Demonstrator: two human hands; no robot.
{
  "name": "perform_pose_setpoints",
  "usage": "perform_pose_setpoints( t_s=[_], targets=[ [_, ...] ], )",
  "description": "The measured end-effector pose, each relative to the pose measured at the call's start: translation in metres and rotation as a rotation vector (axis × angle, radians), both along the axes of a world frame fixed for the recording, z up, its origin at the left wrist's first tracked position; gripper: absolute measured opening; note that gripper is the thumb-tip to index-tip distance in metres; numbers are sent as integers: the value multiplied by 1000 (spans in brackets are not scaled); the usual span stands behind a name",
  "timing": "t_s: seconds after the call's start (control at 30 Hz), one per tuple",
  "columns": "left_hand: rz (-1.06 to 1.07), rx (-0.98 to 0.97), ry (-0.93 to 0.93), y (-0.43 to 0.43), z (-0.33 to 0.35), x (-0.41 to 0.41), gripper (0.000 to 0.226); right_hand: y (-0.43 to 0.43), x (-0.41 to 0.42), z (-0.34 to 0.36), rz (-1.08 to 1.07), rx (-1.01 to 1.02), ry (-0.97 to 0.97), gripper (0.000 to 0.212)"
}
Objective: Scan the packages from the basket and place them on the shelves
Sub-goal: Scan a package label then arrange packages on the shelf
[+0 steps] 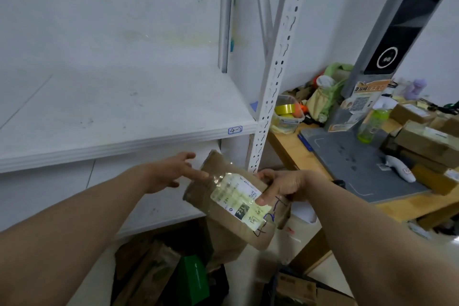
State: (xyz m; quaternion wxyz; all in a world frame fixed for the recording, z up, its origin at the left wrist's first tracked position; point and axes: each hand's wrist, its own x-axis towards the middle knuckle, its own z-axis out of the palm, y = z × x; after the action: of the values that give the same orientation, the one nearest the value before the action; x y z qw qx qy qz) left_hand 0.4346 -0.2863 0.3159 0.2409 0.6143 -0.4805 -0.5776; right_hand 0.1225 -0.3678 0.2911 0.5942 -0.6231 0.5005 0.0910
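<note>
Down low and closest to me is a pile of packages, brown ones and a green one. I cannot tell if they sit in the basket. I think those are still waiting for their turn.

Just past them I hold one brown box in the air, in front of the shelves. My right hand grips its right end, with my thumb pressed on the label. My left hand is spread flat, and one straight finger touches the box's left side. My hands are apart, one at each side of the box.

The box has pen marks on it, so I guess it is scanned and only needs a spot.

Farther up is a white shelf with a small tag. I see nothing on it yet, so most of the job is left.

Far right is a table with the scanner and more boxes.
</note>
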Motion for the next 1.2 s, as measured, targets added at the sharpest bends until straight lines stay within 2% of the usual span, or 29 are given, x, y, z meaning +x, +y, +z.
perform_pose_setpoints(
  t_s=[0.07,0.13,0.23,0.3,0.37,0.43,0.5,0.6,0.63,0.7,0.8,0.9,1.03,1.1,1.2],
  targets=[
    [12,131,97,-2,-20,-7,144,-6,-19,-5,-68,67,-58,97],
    [52,192,228,-8,-38,-22,135,-14,-32,-14,-89,82,-76,104],
    [76,164,337,-23,-50,-64,109,-21,-49,-31,-175,183,-135,104],
    [98,132,316,-37,-52,-95,83,-24,-59,-40,-208,210,-120,105],
    [103,122,260,-51,-57,-123,71,-26,-72,-50,-231,193,-59,117],
    [99,126,192,-65,-66,-148,66,-28,-87,-58,-294,125,19,104],
    [136,127,137,-75,-77,-172,61,-32,-105,-69,-450,-17,66,74],
    [158,169,96,-88,-94,-197,72,-51,-142,-87,-675,-345,267,26],
    [143,184,94,-93,-100,-201,82,-56,-156,-92,-730,-422,327,21],
    [110,209,87,-103,-112,-206,94,-65,-181,-98,-826,-475,403,30],
    [119,218,67,-114,-119,-218,93,-75,-209,-109,-875,-423,470,56],
    [144,228,68,-128,-129,-225,104,-87,-221,-123,-847,-333,455,62],
    [183,260,64,-143,-145,-227,112,-101,-233,-150,-740,-286,498,55],
    [225,281,46,-147,-147,-230,115,-101,-237,-157,-696,-306,507,42],
    [285,299,-6,-147,-143,-239,106,-92,-235,-152,-657,-176,328,16]
  ],
)
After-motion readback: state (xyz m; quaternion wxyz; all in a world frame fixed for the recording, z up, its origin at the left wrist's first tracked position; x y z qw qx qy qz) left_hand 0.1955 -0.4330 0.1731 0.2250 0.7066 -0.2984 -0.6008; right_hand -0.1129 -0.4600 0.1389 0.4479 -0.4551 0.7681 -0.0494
